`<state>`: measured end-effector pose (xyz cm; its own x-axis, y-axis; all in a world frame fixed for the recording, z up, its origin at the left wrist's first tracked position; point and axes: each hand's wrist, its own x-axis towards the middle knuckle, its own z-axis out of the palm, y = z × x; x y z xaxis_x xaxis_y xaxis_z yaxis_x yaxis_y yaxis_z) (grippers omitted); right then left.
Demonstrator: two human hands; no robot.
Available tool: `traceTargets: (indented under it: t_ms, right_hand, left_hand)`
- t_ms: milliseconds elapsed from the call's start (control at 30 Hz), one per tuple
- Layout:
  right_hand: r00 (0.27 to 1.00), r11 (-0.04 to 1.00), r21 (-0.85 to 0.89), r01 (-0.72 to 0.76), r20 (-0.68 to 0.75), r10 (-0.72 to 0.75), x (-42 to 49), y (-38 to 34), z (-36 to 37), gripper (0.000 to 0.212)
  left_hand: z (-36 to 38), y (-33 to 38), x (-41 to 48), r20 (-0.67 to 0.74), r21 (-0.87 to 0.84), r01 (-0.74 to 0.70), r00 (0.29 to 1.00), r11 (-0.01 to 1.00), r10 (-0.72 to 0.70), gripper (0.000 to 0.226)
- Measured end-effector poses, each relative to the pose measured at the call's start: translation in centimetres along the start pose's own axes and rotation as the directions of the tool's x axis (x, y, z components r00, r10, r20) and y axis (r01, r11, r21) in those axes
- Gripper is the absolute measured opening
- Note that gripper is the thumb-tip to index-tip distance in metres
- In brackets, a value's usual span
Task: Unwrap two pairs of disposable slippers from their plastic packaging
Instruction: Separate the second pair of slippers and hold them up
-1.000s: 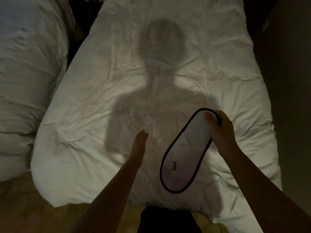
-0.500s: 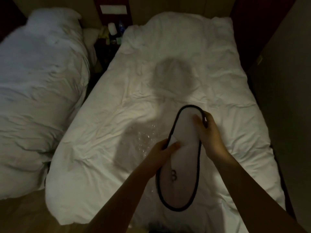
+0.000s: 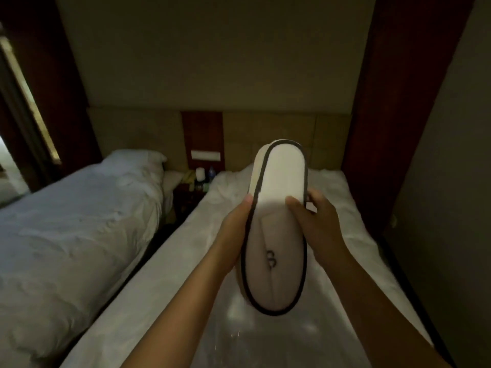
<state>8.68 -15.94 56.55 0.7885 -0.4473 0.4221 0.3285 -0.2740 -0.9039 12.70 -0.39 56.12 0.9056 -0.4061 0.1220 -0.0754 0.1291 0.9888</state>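
Note:
A flat pair of white disposable slippers [image 3: 276, 235] with dark edging and a small dark logo is held up in front of me, above the right bed. My left hand [image 3: 233, 235] grips its left edge, thumb on top. My right hand [image 3: 316, 221] holds the right edge, thumb pressed on the white upper. A second layer shows at the top rim, so the slippers seem stacked together. Clear plastic wrapping [image 3: 239, 330] lies glinting on the bed below the slippers.
The right bed [image 3: 353, 235] has a white duvet and runs away from me. A second white bed [image 3: 79, 221] lies to the left. Between them stands a dark nightstand [image 3: 190, 197] with bottles and small items. A dark wall panel [image 3: 425, 181] closes the right side.
My left hand has taken hold of the slippers' left edge. Both hands have lifted the slippers off the bed, and my view has tilted up toward the headboard wall.

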Motion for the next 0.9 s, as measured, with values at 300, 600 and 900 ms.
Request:
traceTargets:
  t_ms: [300, 600, 900]
  right_hand:
    - [0.983, 0.963, 0.198, 0.182, -0.061, -0.173, 2.0, -9.7, -3.3, 0.02]
    - [0.983, 0.945, 0.271, 0.183, -0.065, -0.172, 1.2, -10.7, -3.5, 0.024]
    - [0.985, 0.949, 0.265, 0.173, -0.042, -0.167, 0.5, -10.1, -3.9, 0.018]
  left_hand:
    - [-1.5, 7.7, -0.2, 0.039, -0.065, -0.27, 0.961, 0.961, 0.273, 0.022]
    - [-2.3, 8.7, -1.9, 0.435, -0.471, 0.032, 0.878, 0.881, 0.201, 0.049]
    - [-0.8, 8.0, -1.9, 0.45, -0.407, -0.008, 0.868, 0.913, 0.208, 0.043]
